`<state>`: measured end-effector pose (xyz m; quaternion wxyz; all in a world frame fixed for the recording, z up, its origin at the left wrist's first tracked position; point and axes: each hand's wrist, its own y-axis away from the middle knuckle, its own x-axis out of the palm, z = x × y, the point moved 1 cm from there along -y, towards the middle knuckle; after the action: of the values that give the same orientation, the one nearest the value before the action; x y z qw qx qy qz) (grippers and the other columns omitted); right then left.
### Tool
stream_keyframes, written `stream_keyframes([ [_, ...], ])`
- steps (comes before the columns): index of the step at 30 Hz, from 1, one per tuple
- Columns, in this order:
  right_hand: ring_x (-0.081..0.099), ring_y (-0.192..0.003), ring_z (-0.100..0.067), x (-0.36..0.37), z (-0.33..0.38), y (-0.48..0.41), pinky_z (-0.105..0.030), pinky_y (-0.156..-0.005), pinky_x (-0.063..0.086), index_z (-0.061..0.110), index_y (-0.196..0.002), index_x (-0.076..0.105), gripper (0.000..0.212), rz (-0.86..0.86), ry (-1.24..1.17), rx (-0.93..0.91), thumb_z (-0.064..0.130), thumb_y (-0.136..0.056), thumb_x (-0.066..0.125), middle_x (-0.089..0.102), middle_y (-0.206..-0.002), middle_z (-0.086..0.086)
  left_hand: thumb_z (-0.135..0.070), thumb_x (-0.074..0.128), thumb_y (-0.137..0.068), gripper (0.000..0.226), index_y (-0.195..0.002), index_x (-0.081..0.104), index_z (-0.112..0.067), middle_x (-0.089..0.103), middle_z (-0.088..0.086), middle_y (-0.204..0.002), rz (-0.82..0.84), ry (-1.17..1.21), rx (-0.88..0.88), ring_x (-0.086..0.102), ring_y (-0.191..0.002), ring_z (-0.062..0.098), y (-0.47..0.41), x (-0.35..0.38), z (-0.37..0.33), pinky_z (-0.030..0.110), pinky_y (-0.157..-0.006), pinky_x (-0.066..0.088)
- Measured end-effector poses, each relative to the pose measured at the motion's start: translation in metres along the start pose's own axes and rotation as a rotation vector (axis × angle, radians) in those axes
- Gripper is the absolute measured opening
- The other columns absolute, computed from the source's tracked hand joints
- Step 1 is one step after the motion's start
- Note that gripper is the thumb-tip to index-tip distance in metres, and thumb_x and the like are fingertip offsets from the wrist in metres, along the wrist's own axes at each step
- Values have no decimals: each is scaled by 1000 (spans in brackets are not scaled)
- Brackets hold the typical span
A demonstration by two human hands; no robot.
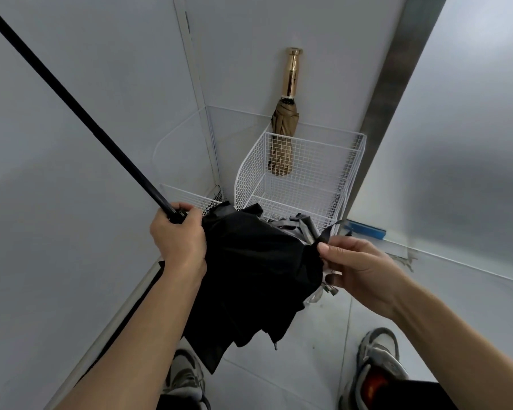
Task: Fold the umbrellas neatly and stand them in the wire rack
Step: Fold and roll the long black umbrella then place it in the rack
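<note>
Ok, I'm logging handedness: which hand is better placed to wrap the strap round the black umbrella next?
Probably the right. The right hand pinches the strap at the canopy edge, while the left hand grips the black umbrella at its shaft, steadying it.
</note>
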<state>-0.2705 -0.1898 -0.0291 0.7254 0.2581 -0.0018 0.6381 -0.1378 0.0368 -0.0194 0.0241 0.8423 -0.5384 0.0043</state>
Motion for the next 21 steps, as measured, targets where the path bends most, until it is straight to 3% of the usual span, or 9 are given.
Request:
stream_keyframes([
  [2,55,-68,-13,5,4,3,-27,-64,42,9,-83,70,40,-95,67,-80,37,-63,90,63,-77,-5,7,59,-80,25,-72,57,-17,51,-3,-63,4,10,-1,47,-48,3,3,1,-1,22,-53,41],
  [4,64,-76,-12,8,5,2,-26,-71,47,10,-88,70,15,-238,103,-145,25,-87,71,72,-82,0,9,58,-81,27,-72,56,-16,49,-2,-62,36,34,-5,45,-43,0,9,4,-3,17,-48,40],
  [7,68,-82,-11,7,2,-10,-25,-71,50,9,-100,68,17,-405,112,-84,20,-100,56,74,-89,-1,10,61,-81,28,-73,60,-17,49,-2,-60,133,59,-21,47,-47,2,22,9,-6,18,-51,41],
  [10,64,-59,-7,7,-5,-22,-22,-55,48,9,-92,65,20,-449,113,36,22,-102,54,68,-73,1,8,68,-81,24,-75,65,-16,58,-1,-66,337,133,-69,57,-64,12,38,14,-14,25,-62,50],
  [13,63,-47,-9,16,-15,-27,-19,-43,47,8,-87,65,21,-413,127,145,20,-101,55,68,-62,-3,3,70,-79,16,-85,67,-11,61,1,-67,535,282,-178,61,-61,13,56,18,-26,26,-60,54],
  [15,68,-68,-24,22,-25,-30,-33,-66,58,3,-88,67,20,-347,166,193,17,-99,57,72,-81,-18,-7,72,-72,17,-88,67,-10,57,1,-62,612,372,-255,57,-57,12,63,20,-34,23,-56,51],
  [17,64,-83,-32,31,-27,-25,-44,-84,53,-3,-95,67,18,-262,212,243,11,-98,57,68,-96,-27,-14,70,-70,18,-87,68,-11,50,2,-60,656,452,-304,50,-54,12,66,22,-41,21,-55,49],
  [19,65,-85,-34,34,-29,-22,-45,-86,54,-7,-103,67,20,-167,237,307,4,-97,52,68,-102,-29,-15,66,-73,18,-91,68,-9,46,4,-58,693,490,-313,45,-51,14,67,23,-48,24,-54,46],
  [21,69,-78,-30,35,-29,-19,-38,-76,58,2,-94,74,28,-78,252,383,2,-98,46,72,-95,-22,-22,58,-74,26,-94,67,-7,44,4,-53,731,511,-308,40,-46,15,68,25,-53,25,-48,41],
])
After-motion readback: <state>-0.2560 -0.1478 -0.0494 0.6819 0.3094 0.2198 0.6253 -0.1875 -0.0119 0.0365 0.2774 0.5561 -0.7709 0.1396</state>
